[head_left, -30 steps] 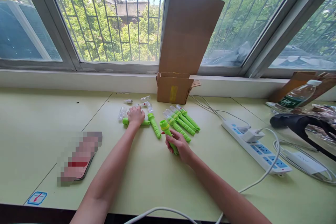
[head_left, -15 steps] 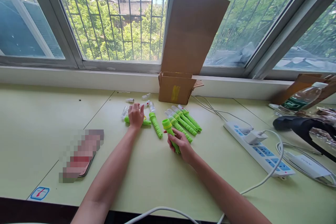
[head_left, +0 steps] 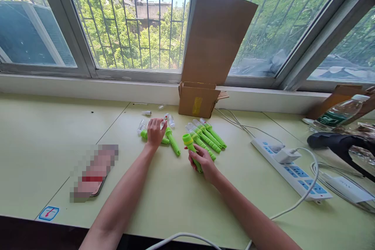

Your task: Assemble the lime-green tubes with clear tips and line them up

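My right hand (head_left: 202,161) is wrapped round a green ribbed handle (head_left: 191,149) with an open cup-shaped end, tilted up off the table. My left hand (head_left: 155,132) is closed in a pinch on a small clear cap with a red mark (head_left: 163,123), lifted just above the table. Under that hand lies a green handle (head_left: 144,134) on its side, and another green handle (head_left: 172,140) lies beside it. Several finished green handles with clear tips (head_left: 208,134) lie in a row to the right. Loose clear caps (head_left: 141,125) are scattered behind my left hand.
A small open cardboard box (head_left: 197,100) stands against the window sill with a cardboard sheet (head_left: 218,35) leaning behind it. A white power strip (head_left: 290,168) with cables lies at right, near a water bottle (head_left: 340,112) and a black object (head_left: 340,142). A blurred phone (head_left: 93,172) lies at left.
My left hand has picked a small clear cap off the table and drawn back a little toward me. My right hand still holds the green handle in nearly the same place.
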A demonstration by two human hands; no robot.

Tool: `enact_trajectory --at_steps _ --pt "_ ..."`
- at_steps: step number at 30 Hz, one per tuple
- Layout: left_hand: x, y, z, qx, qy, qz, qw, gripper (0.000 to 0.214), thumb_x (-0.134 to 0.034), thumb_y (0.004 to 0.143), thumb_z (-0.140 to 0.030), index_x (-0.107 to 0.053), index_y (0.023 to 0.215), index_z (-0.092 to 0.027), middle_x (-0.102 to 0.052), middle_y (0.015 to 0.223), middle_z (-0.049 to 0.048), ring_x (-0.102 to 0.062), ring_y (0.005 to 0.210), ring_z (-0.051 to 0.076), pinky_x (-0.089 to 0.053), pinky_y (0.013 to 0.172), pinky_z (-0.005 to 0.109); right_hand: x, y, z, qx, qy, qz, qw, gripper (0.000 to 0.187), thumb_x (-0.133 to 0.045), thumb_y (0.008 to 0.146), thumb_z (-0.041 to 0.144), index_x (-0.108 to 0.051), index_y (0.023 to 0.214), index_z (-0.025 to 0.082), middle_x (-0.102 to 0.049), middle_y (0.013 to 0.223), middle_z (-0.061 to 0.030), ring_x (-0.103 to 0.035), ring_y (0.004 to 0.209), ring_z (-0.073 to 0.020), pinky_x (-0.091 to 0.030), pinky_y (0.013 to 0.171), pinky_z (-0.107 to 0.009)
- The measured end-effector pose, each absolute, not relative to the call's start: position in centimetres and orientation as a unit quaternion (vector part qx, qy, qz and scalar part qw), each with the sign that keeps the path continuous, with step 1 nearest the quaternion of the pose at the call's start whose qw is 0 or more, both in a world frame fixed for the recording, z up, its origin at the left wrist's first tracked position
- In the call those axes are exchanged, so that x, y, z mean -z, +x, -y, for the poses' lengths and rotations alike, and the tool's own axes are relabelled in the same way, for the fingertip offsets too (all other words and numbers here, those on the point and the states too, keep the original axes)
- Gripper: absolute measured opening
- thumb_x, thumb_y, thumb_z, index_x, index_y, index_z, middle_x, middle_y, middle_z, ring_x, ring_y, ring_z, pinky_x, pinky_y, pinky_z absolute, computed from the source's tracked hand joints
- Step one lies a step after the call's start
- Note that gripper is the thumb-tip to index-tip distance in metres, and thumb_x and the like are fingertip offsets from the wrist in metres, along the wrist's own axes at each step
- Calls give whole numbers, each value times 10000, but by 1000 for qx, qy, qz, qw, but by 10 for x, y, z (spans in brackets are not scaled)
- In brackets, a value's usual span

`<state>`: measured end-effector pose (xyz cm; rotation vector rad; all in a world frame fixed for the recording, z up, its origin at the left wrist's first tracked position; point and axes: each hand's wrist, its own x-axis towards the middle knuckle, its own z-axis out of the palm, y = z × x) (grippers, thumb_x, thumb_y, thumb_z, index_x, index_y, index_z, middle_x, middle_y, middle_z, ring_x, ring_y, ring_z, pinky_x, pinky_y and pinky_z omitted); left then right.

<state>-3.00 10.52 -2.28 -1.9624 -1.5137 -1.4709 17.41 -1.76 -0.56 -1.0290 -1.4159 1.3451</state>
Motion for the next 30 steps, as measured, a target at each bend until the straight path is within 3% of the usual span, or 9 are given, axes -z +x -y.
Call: enact_trajectory --at_steps 16,24,30 --pt "8 -13 -62 554 -731 392 69 88 -525 865 -273 -569 868 -196 -628 771 32 -608 752 154 -491 691 281 13 173 15 -449 -472 615 445 284 -573 794 459 -580 873 186 -459 530 46 -382 410 -95 -300 390 -224" --pt "-10 -13 -35 583 -737 323 113 45 -550 835 -192 -559 877 -205 -643 792 38 -592 745 153 -499 684 295 6 174 19 -281 -481 706 438 290 -576 798 409 -638 971 186 -648 800 -43 -560 708 -210 -424 647 -301" --pt "-15 -19 -39 639 -666 375 85 56 -548 843 -222 -580 808 -193 -626 729 21 -585 675 126 -493 634 257 12 174 18 -265 -484 727 408 278 -568 808 393 -633 993 196 -669 821 -44 -576 701 -219 -424 655 -314"
